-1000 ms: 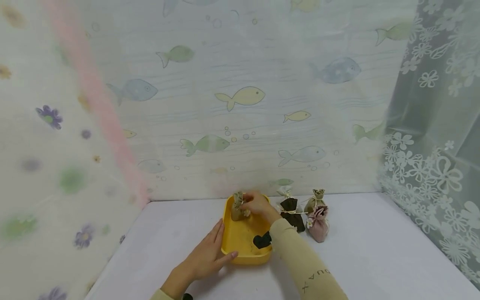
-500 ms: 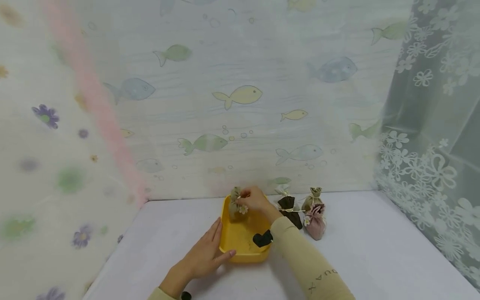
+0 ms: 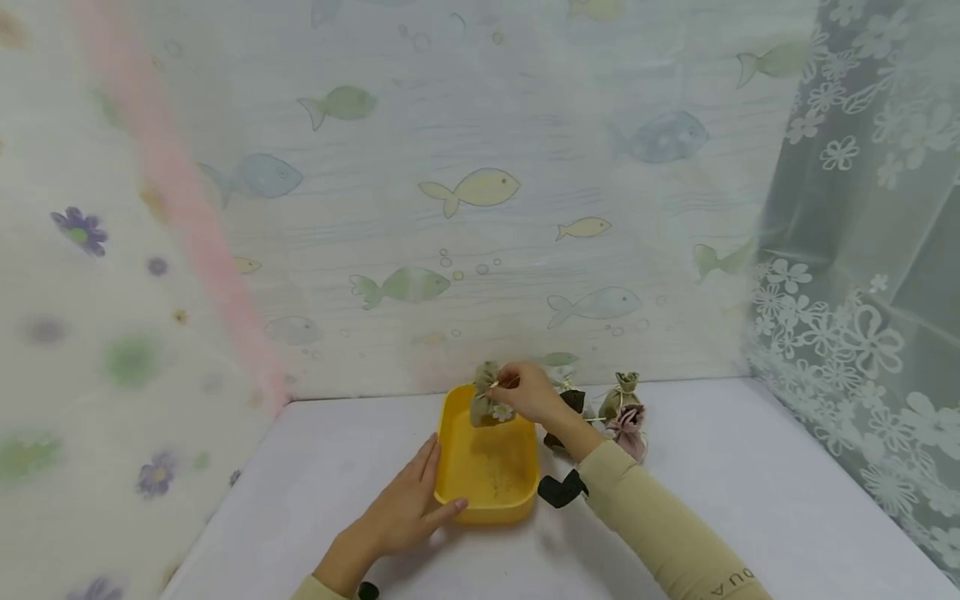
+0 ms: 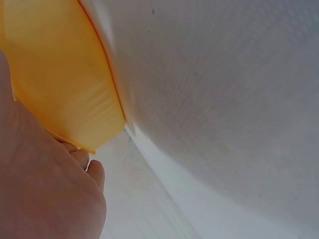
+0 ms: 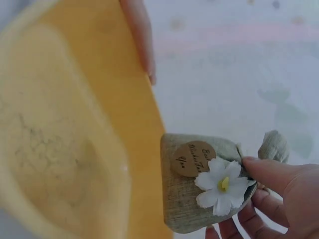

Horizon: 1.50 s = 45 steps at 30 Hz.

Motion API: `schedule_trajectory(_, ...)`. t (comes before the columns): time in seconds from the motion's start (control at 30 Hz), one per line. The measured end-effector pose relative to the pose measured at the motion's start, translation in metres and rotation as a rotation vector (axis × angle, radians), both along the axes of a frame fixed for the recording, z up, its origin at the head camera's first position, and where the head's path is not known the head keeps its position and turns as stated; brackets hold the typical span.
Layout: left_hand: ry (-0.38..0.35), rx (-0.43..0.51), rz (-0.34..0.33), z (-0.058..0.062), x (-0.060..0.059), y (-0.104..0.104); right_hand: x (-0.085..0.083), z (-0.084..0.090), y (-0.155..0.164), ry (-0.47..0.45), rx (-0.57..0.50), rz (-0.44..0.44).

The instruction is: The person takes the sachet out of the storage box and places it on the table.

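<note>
My right hand (image 3: 531,392) pinches a small green-grey cloth drawstring pouch (image 3: 489,400) by its gathered neck, over the far end of a yellow plastic tray (image 3: 487,515). In the right wrist view the pouch (image 5: 192,199) shows a white fabric flower (image 5: 223,185) and a round brown paper tag (image 5: 192,158) with handwriting. My left hand (image 3: 401,504) lies along the tray's left side, fingers straight against the wall and thumb over the near rim. The left wrist view shows that palm (image 4: 45,174) beside the tray's outer wall (image 4: 65,64).
Right of the tray stand a dark brown pouch (image 3: 573,402), partly behind my right wrist, a pink pouch (image 3: 628,429) and an olive pouch (image 3: 621,397). A whitish pouch top shows behind the dark one. A fish-printed curtain (image 3: 480,250) hangs at the table's back edge.
My right hand has lifted the pouch up from the tray's floor and shifted slightly right with it. The left hand keeps its place on the tray.
</note>
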<state>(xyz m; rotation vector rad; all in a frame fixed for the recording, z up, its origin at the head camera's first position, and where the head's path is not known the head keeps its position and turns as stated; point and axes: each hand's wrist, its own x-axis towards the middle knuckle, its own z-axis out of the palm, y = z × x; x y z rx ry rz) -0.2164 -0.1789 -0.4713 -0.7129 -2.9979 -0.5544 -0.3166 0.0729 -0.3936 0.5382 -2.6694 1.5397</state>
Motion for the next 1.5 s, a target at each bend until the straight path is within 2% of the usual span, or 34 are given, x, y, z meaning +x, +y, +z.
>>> schedule_trajectory(0.23,0.009,0.004,0.006,0.001,0.000,-0.002,0.019,0.007,0.019,0.031,0.029,-0.028)
schedule_trajectory(0.47,0.005,-0.008,0.018,-0.002,0.000,-0.002,0.038,0.006,0.042,0.074,0.069,-0.002)
schedule_trajectory(0.63,0.010,-0.012,0.019,-0.004,0.000,-0.002,0.052,0.004,0.062,0.063,0.056,0.004)
schedule_trajectory(1.03,-0.007,0.001,0.027,-0.001,0.001,0.001,0.079,-0.014,0.105,0.086,0.050,-0.077)
schedule_trajectory(1.3,-0.013,-0.005,0.031,-0.003,-0.002,0.000,0.088,-0.036,0.122,0.036,0.042,-0.120)
schedule_trajectory(1.5,-0.016,-0.001,0.041,-0.003,-0.002,-0.002,0.090,-0.056,0.124,0.040,0.059,-0.131)
